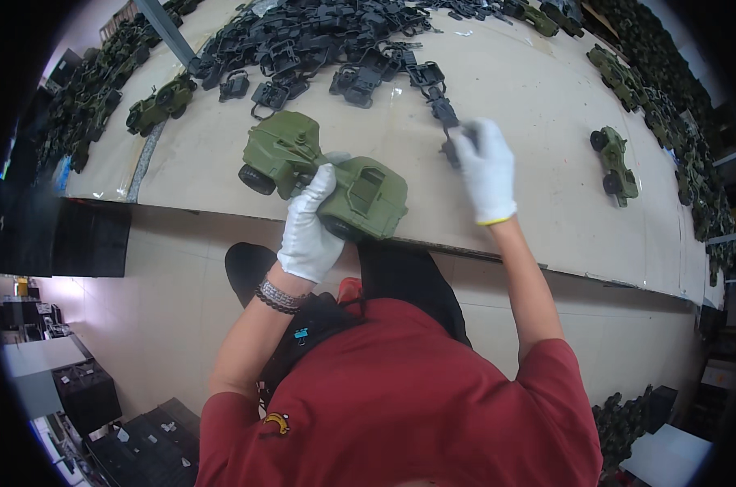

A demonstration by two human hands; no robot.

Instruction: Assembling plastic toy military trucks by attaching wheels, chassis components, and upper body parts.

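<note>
My left hand point(309, 227), in a white glove, grips a large olive-green toy military truck point(323, 174) that rests near the front edge of the table point(538, 105). My right hand point(486, 166), also gloved in white, is further right and pinches a small dark grey plastic part point(451, 148) just above the tabletop. A heap of similar dark grey plastic parts point(327, 40) lies behind the truck, with a trail of them reaching down toward my right hand.
Finished green toy trucks stand on the table at the left point(161, 101) and right point(615, 162), with rows more along the left point(92, 89) and right point(668, 81) rims. Black crates point(153, 442) sit on the floor at lower left.
</note>
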